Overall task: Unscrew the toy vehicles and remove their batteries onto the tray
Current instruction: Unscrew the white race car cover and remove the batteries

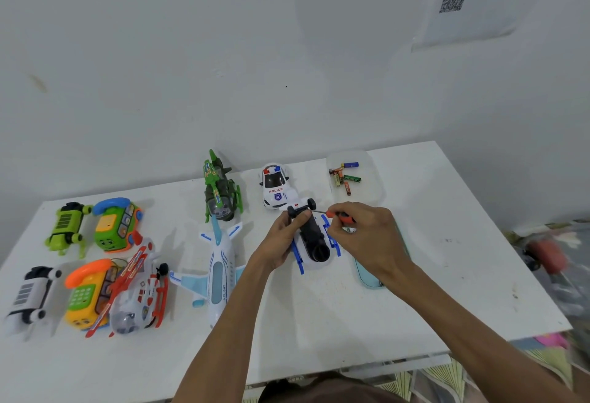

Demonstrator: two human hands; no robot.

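One upturned blue-white toy helicopter [311, 239], centre frame: left hand [281, 243] grips it, right hand [364, 236] pinches screwdriver [338, 214]. Risk: angled tip could slip, gouging plastic. Tray [372, 160] upper right.

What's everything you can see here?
table: one, white, under everything
tray: one, clear, far right
batteries: several, mixed colours, in tray
police car: one, white, far middle
green helicopter: one, green, far middle
red helicopter: one, white-red, near left
blue helicopter: one, white-blue, upside down, left hand
plane: one, white-blue, middle
toy phones: two, green and yellow, left
wheeled toys: two, green and white, left edge
paper: one, white, on wall
screwdriver: one, orange handle, right hand
left hand: one, grips blue helicopter
right hand: one, holds screwdriver
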